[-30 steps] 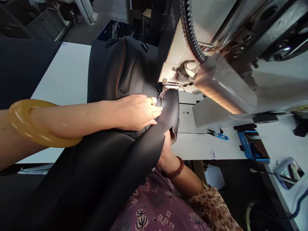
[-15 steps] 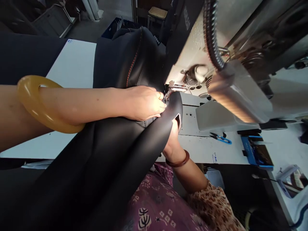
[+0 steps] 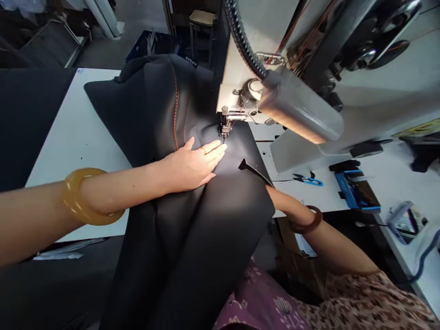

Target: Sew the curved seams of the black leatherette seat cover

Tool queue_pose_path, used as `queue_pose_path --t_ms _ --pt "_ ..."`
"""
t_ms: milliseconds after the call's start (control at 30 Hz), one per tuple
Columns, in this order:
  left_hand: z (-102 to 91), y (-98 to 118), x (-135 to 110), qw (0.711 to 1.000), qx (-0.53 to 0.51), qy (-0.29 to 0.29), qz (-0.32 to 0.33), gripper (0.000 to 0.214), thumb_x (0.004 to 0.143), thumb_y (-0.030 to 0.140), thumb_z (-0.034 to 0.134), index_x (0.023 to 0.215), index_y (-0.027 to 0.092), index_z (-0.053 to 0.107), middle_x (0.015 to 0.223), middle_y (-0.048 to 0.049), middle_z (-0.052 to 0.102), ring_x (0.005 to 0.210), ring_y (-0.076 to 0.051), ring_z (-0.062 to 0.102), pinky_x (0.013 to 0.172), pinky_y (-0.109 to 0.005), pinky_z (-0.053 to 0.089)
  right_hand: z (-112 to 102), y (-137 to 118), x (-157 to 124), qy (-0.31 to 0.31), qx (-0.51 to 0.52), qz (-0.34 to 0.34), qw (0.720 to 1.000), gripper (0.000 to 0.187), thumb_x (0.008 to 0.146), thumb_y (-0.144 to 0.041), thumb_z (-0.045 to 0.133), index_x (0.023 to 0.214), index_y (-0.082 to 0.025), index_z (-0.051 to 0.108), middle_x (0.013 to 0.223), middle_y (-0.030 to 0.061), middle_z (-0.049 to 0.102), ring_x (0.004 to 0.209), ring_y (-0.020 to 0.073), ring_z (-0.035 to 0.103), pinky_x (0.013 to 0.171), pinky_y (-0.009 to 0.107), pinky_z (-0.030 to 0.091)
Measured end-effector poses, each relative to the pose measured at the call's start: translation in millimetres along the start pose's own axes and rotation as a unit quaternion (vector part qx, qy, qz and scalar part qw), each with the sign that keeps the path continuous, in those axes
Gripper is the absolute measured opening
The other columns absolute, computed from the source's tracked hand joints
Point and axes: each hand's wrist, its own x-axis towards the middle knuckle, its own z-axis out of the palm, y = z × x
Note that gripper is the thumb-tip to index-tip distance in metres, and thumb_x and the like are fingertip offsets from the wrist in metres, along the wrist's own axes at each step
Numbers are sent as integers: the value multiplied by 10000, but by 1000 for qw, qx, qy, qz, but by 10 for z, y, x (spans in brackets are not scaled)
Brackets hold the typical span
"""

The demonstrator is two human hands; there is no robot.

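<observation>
A large piece of black leather-like material (image 3: 227, 201) lies across the sewing table and hangs over its front edge. Orange stitching (image 3: 176, 110) runs along one seam. My left hand (image 3: 197, 165) rests flat on the material, fingers stretched toward the presser foot (image 3: 224, 130) of the sewing machine (image 3: 237, 78). Beneath the right edge of the material goes my right hand; only the wrist and forearm (image 3: 288, 204) show, and its fingers are hidden. A notch (image 3: 243, 164) is cut into the material near that edge.
On the white table (image 3: 75, 128), to the right, lie blue thread snips (image 3: 309, 180) and a blue box (image 3: 357, 190). A grey lamp (image 3: 299, 105) on a flexible neck hangs beside the machine head. Behind the table stand a stool (image 3: 202, 20) and a dark bin (image 3: 154, 46).
The material now lies flatter and more spread out under the machine. My left hand has gone from bunched fingers to laid flat. My right hand has slid farther under, its forearm swinging right.
</observation>
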Motion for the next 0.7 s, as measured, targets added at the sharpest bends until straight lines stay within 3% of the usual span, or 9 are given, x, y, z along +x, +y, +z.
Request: queue_pose_path --t_ms 133,500,600,700 --pt "104 52 -36 998 -29 40 -26 483 951 285 384 1392 92 426 1464 -166 417 1370 -298 367 1033 -551 420 -43 -216 115 83 -35 4 996 281 663 -453 679 775 -196 658 775 5 653 750 170 581 703 284 449" --pt "147 27 34 994 -24 95 -45 448 967 263 315 1357 99 463 1421 -149 475 1279 -307 442 977 -494 453 -124 -468 322 144 -11 38 989 200 611 -384 611 642 -188 589 582 -20 539 540 118 471 521 241 329" --pt "151 -37 58 992 -46 107 -43 428 960 261 345 1331 106 492 1371 -161 512 1253 -310 459 974 -468 446 -196 -517 386 137 -108 -28 984 189 655 -350 598 553 -197 552 556 -9 521 582 133 470 574 254 366" --pt "146 -129 93 991 -52 120 -26 410 957 257 358 1307 111 514 1279 -171 566 1221 -296 482 973 -439 441 -260 -580 457 122 -168 -85 974 135 646 -260 657 544 -198 595 671 10 615 746 167 538 751 270 431"
